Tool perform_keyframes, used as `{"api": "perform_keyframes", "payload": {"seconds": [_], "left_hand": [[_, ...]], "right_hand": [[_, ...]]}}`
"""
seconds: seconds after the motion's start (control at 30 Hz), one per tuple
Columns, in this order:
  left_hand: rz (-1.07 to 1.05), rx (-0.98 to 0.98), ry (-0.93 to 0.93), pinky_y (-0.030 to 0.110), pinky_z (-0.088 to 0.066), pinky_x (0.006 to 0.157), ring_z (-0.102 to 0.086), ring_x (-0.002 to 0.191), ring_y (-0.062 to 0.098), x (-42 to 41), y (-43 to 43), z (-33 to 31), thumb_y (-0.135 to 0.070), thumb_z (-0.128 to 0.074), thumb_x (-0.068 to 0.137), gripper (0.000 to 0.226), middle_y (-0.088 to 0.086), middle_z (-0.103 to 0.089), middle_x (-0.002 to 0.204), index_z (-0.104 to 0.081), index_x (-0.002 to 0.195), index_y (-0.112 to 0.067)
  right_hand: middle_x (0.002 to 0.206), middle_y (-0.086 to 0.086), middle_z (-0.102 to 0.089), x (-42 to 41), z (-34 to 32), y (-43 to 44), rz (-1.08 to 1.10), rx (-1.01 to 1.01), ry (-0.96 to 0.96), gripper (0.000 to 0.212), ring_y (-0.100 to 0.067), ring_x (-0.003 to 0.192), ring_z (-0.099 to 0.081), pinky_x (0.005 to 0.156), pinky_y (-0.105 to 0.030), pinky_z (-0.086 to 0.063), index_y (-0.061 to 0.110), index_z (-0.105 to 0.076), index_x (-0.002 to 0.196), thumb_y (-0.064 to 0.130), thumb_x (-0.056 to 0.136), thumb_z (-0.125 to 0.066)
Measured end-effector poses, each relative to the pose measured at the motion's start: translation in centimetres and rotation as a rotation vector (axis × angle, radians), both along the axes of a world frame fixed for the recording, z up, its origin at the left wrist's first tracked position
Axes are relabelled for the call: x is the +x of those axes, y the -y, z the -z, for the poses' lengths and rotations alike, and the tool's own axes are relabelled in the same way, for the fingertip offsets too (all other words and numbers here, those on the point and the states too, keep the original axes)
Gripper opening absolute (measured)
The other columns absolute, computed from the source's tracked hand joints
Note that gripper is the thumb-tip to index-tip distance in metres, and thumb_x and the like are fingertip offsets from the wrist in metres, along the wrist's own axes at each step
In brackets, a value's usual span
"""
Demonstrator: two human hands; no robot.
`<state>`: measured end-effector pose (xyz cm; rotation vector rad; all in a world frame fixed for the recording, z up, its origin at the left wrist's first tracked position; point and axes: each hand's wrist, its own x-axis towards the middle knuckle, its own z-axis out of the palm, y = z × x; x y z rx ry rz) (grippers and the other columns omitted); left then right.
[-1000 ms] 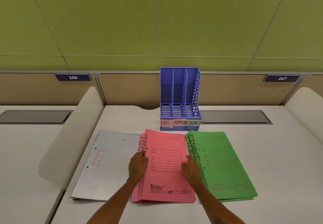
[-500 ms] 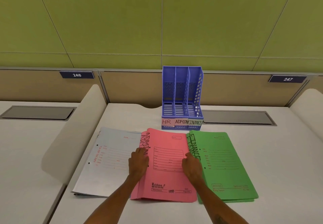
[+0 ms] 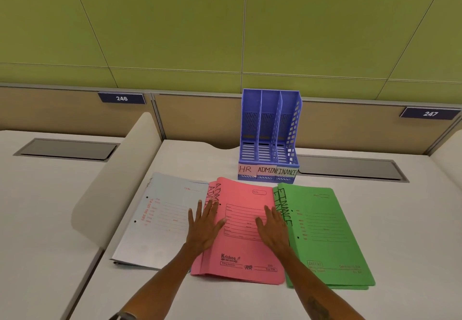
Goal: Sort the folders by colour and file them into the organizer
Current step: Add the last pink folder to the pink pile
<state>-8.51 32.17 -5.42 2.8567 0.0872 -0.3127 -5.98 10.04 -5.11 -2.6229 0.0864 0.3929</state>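
Three piles of folders lie side by side on the white desk [image 3: 412, 232]: pale blue folders [image 3: 160, 219] at left, pink folders [image 3: 240, 249] marked ADMIN in the middle, green folders [image 3: 325, 234] marked FINANCE at right. My left hand [image 3: 203, 224] lies flat with fingers spread across the left edge of the pink pile. My right hand [image 3: 273, 227] lies flat on the pink pile's right edge, touching the green pile. Behind stands an empty blue three-slot organizer [image 3: 270, 134], labelled HR, ADMIN, FINANCE.
A curved white divider [image 3: 117, 182] rises along the desk's left side, with a neighbouring desk beyond it. Grey cable hatches [image 3: 350, 167] sit in the desk at the back right and in the left desk [image 3: 67, 148]. A tan and green partition wall closes the back.
Both hands have gone from curled at the pink pile's edges to flat with fingers spread on it. The camera has tilted slightly.
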Motion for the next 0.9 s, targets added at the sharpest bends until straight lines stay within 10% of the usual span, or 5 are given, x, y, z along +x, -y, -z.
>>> {"api": "perform_keyframes", "payload": {"seconds": [0.9], "left_hand": [[-0.202,-0.006,0.06,0.044,-0.008,0.124,-0.008,0.152,0.021,-3.2,-9.2,0.4,-0.037,-0.038,0.102,0.06,0.0,-0.014,0.163,-0.016,0.155,-0.018]], "right_hand": [[0.161,-0.004,-0.025,0.1,-0.6,-10.7,-0.113,0.176,0.072,0.059,-0.025,0.149,-0.02,0.122,-0.05,-0.019,0.017,-0.028,0.154,0.037,0.1,-0.045]]}}
